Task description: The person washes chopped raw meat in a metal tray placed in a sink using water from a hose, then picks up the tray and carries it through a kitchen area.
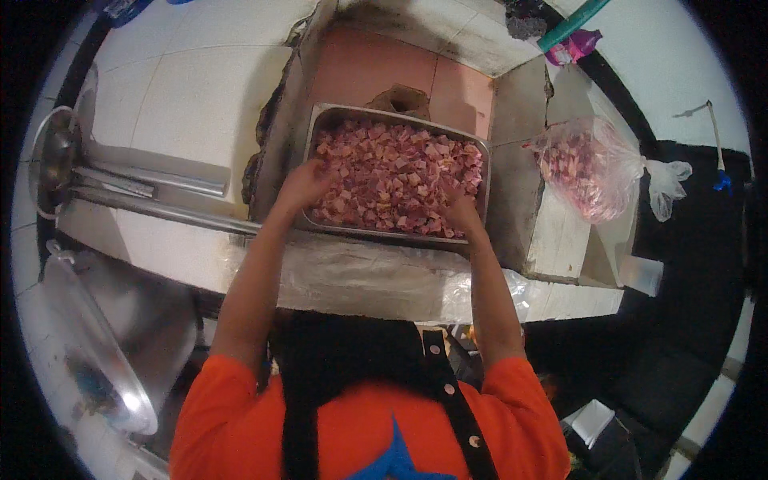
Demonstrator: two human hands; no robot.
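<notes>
A rectangular metal tray (486, 204) full of diced pink raw meat (396, 174) sits in a tiled sink basin in front of me. My left hand (307, 183) reaches over the tray's left edge, its fingertips among the cubes. On the right side, my right hand (461, 207) is sunk partly into the meat near the front edge, and its fingers are mostly hidden. Whether either hand grips any pieces cannot be made out. A knotted clear plastic bag (585, 168) holding more meat lies on the ledge to the right of the basin.
Metal tubes (162, 210) and a round metal piece (60, 156) lie on the white tiled counter (180, 84) at left. A large metal basin (120, 348) stands below. A clear plastic container (642, 275) is at right; a green pipe (573, 25) crosses the top right.
</notes>
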